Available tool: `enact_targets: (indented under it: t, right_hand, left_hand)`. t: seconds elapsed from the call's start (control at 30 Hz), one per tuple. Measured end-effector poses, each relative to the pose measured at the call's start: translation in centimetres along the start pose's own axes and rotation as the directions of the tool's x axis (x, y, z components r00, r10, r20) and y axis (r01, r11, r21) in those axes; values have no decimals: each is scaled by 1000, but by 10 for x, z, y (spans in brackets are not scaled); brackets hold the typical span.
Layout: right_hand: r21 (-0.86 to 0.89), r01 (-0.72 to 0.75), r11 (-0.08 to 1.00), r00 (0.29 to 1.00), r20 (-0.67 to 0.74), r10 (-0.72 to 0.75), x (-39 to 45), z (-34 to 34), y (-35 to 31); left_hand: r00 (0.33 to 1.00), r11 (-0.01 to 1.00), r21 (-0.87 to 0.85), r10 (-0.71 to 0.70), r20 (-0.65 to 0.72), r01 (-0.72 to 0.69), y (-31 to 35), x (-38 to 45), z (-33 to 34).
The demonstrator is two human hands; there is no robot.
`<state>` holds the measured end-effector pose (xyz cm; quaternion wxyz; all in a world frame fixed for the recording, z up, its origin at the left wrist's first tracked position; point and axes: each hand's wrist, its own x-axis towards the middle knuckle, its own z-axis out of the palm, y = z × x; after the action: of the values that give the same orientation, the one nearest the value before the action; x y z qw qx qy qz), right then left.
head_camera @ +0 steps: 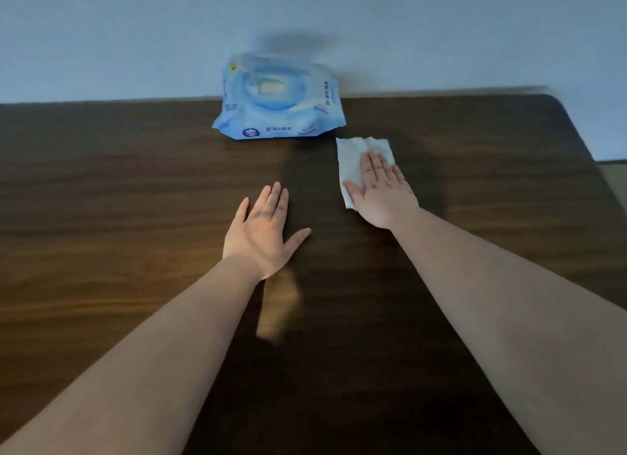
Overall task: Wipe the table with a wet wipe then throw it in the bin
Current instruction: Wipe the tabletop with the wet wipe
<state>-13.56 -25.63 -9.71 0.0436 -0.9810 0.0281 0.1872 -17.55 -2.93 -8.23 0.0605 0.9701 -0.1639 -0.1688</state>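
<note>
A white wet wipe [356, 156] lies spread flat on the dark wooden table [135, 190], right of centre. My right hand [383, 190] presses flat on its near half, fingers straight and together. My left hand [264, 230] rests palm down on the bare wood to the left, fingers extended, holding nothing. A blue pack of wet wipes [278, 98] stands at the table's far edge against the wall, its lid flipped up. No bin is in view.
A pale wall [101, 40] runs right behind the table's far edge. The table's rounded far right corner [556, 102] and right edge show, with a strip of floor beyond.
</note>
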Motion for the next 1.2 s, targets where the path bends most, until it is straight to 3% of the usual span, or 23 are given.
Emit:
enact_targets:
  t: [0.3, 0.6, 0.9, 1.2]
  right_hand:
    - [76, -249, 966, 967, -42, 253, -23, -4, 164]
    - [91, -436, 896, 897, -35, 440, -51, -2, 259]
    - [120, -493, 862, 868, -2, 496, -102, 14, 266]
    - [98, -454, 886, 891, 18, 454, -127, 25, 206]
  left_hand:
    - [988, 988, 42, 150, 31, -151, 118, 56, 5]
    - [981, 975, 117, 181, 65, -187, 178, 78, 21]
    - [984, 981, 134, 122, 128, -139, 183, 75, 15]
    - [985, 988, 22, 153, 79, -155, 153, 39, 8]
